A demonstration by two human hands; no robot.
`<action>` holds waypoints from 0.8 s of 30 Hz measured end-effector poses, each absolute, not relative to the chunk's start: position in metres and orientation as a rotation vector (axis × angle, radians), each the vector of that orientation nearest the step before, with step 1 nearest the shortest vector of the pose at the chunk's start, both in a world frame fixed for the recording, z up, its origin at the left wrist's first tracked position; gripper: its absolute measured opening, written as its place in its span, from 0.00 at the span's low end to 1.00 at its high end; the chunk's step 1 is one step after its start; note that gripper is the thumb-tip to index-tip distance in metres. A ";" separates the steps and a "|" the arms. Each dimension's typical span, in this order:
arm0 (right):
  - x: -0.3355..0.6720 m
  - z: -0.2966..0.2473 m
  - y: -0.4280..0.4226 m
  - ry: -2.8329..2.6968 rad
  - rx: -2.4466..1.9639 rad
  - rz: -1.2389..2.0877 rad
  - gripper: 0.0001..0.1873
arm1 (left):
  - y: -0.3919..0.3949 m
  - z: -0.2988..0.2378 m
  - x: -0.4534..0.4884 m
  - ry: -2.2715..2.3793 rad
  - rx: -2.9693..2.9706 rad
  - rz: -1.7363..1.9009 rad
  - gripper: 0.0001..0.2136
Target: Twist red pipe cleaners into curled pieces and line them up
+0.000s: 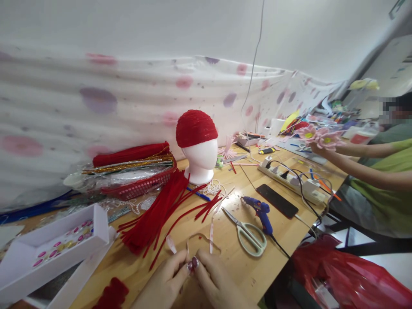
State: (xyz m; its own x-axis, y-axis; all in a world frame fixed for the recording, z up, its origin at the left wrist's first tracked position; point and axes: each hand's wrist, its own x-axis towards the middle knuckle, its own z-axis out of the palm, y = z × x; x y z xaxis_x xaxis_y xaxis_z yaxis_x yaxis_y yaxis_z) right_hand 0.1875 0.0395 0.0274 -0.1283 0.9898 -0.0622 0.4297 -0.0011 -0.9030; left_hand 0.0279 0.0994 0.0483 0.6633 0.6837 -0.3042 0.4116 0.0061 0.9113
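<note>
My left hand [165, 281] and my right hand [215, 281] meet at the table's near edge. Their fingertips are pinched together on a thin clear strip [201, 237] that loops up from them over the wood. Just beyond lies a bundle of red pipe cleaners [157, 210]. A small red fuzzy piece [112, 294] sits left of my left hand. Green-handled scissors [249, 234] lie to the right of the strip.
A white foam head with a red cap [197, 146] stands mid-table. A red basket of stems [135, 174], a white tray of gems [51, 249], a blue glue gun [262, 212], a black phone [277, 200] and a power strip [291, 179] surround it. Another person at right holds pink flowers [318, 137]. A red bag [347, 277] lies below.
</note>
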 end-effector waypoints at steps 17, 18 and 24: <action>0.186 0.026 0.051 -1.346 -1.302 1.174 0.20 | 0.099 0.056 0.030 0.928 2.368 0.467 0.11; 0.186 0.026 0.053 -1.265 -1.245 1.267 0.20 | 0.100 0.056 0.029 0.901 2.409 0.469 0.11; 0.180 0.007 0.060 -0.639 -0.961 1.764 0.15 | 0.104 0.047 0.026 0.732 2.717 0.552 0.11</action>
State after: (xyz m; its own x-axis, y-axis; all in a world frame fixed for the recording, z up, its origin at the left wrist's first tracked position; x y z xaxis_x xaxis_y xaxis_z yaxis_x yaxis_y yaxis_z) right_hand 0.1800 0.0600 0.0070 -0.1971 0.9280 -0.3163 -0.5099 -0.3726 -0.7753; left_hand 0.0262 0.1039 0.0470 0.7993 0.5268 0.2893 0.4227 -0.8349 0.3524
